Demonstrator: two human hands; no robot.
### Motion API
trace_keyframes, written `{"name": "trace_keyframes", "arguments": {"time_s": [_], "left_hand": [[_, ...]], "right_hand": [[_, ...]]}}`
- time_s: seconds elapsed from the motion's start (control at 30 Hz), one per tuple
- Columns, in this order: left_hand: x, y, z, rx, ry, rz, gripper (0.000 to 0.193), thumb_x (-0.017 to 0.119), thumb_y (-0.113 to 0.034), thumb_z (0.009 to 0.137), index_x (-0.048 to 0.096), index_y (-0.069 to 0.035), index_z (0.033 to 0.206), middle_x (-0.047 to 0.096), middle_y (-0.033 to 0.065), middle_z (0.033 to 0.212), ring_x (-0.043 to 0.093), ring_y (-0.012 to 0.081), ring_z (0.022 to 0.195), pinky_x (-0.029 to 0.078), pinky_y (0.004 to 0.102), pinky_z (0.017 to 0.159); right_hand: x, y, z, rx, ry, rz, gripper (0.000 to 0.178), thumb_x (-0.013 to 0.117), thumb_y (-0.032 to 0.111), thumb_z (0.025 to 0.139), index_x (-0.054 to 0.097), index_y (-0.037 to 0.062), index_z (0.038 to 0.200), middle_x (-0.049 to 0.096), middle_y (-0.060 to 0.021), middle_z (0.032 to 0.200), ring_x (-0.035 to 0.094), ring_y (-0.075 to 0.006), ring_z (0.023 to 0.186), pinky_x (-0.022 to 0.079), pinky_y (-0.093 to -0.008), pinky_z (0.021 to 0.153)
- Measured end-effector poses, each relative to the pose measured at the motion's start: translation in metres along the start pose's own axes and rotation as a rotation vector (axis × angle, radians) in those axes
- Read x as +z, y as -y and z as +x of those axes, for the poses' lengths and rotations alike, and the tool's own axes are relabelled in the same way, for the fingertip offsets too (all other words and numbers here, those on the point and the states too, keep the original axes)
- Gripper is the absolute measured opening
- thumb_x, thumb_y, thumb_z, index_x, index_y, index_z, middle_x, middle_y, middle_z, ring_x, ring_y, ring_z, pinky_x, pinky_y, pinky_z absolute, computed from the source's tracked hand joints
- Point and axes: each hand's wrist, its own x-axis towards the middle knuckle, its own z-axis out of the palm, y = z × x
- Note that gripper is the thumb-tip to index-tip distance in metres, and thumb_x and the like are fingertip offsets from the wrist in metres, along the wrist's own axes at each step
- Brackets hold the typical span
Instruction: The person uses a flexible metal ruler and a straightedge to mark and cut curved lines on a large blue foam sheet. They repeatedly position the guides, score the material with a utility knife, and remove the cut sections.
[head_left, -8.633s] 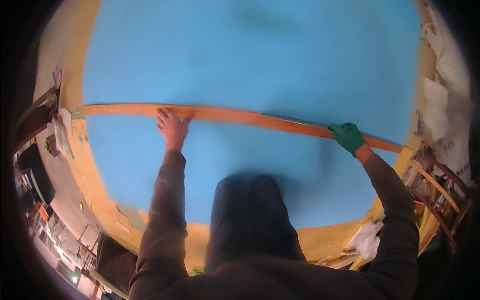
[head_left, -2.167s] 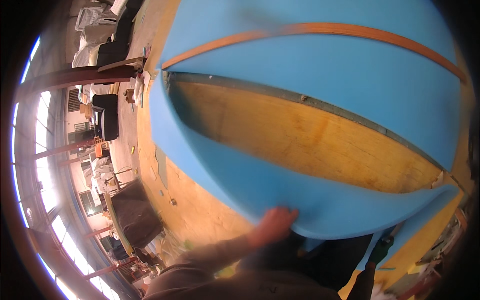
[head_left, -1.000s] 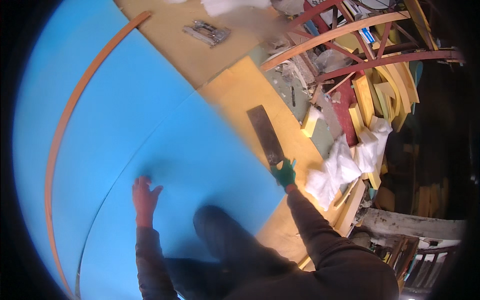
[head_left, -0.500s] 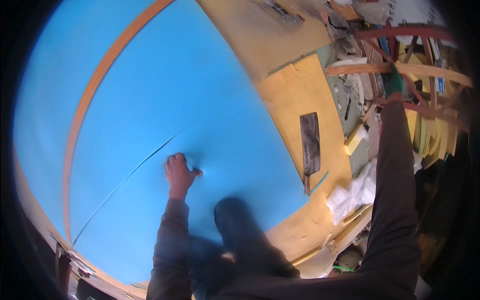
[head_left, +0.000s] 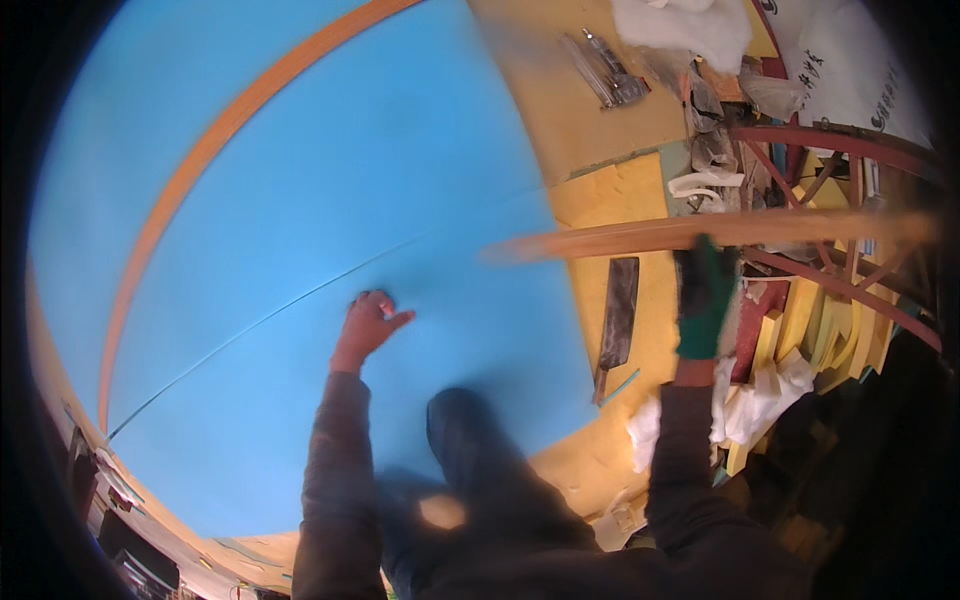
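Observation:
My left hand, bare, is just over a large blue sheet, with its fingers curled, the thumb apart and nothing in it. A thin line like a cut or seam runs across the sheet beyond it. On the right, my right hand wears a green glove with a dark palm. It is closed on a long wooden strip, whose blurred left end hangs over the sheet's right part. Another wooden strip lies along the sheet's left side, curved by the lens. My knee shows against the sheet's near part.
Right of the sheet, a flat dark blade with a short handle lies on a yellow board. Metal tools lie farther back. A red metal frame, yellow offcuts and crumpled white plastic crowd the right side.
My right hand has come left and nearer with the wooden strip, which now reaches over the blue sheet. My left hand has lifted and turned slightly, its fingers more curled. The view has shifted.

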Motion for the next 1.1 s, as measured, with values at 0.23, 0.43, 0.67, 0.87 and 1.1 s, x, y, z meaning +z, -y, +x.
{"name": "trace_keyframes", "arguments": {"time_s": [0.23,0.43,0.67,0.87,1.1], "left_hand": [[-0.026,0.009,-0.163,0.343,-0.43,0.043,0.061,0.09,-0.028,0.084,0.063,-0.005,0.135,0.064,0.0127,0.124,0.061,0.0335,0.113,0.049,0.0464,0.102],[-0.013,0.173,-0.282,-0.165,-0.868,-0.135,0.034,0.08,-0.01,0.089,0.061,-0.005,0.117,0.061,0.0158,0.083,0.06,0.032,0.073,0.052,0.0429,0.07],[0.007,0.399,-0.383,-0.52,-0.987,-0.235,0.028,0.076,-0.009,0.091,0.052,-0.001,0.105,0.055,0.0165,0.085,0.053,0.0329,0.076,0.048,0.0451,0.071],[0.0,0.466,-0.381,-0.561,-0.788,-0.302,0.055,0.091,-0.024,0.082,0.051,0.0,0.111,0.056,0.0184,0.107,0.053,0.0368,0.102,0.047,0.0478,0.089],[-0.033,0.443,-0.348,-0.712,-0.621,-0.499,0.071,0.099,-0.029,0.073,0.05,-0.001,0.114,0.06,0.0156,0.113,0.058,0.0305,0.103,0.05,0.0454,0.09]], "right_hand": [[0.217,-0.073,-0.206,0.472,0.527,0.102,0.023,0.072,0.015,0.103,0.067,0.0019,0.122,0.069,-0.0031,0.106,0.071,-0.0144,0.095,0.059,-0.0311,0.086],[0.292,-0.162,-0.358,-0.05,0.884,-0.378,0.053,0.075,0.025,0.101,0.058,0.0013,0.146,0.066,-0.0186,0.14,0.064,-0.0324,0.13,0.05,-0.0447,0.11],[0.304,-0.295,-0.34,-0.628,0.238,-1.302,0.06,0.057,0.035,0.108,0.049,-0.004,0.153,0.051,-0.0234,0.159,0.044,-0.0387,0.151,0.028,-0.0551,0.126],[0.324,-0.297,-0.356,-0.71,0.201,-1.401,0.052,0.051,0.024,0.108,0.049,-0.0059,0.15,0.051,-0.0251,0.156,0.045,-0.0388,0.147,0.029,-0.0559,0.124],[0.318,-0.309,-0.346,-0.711,0.181,-1.368,0.054,0.052,0.026,0.106,0.052,-0.0059,0.149,0.05,-0.0267,0.157,0.045,-0.0412,0.148,0.028,-0.0574,0.124]]}}
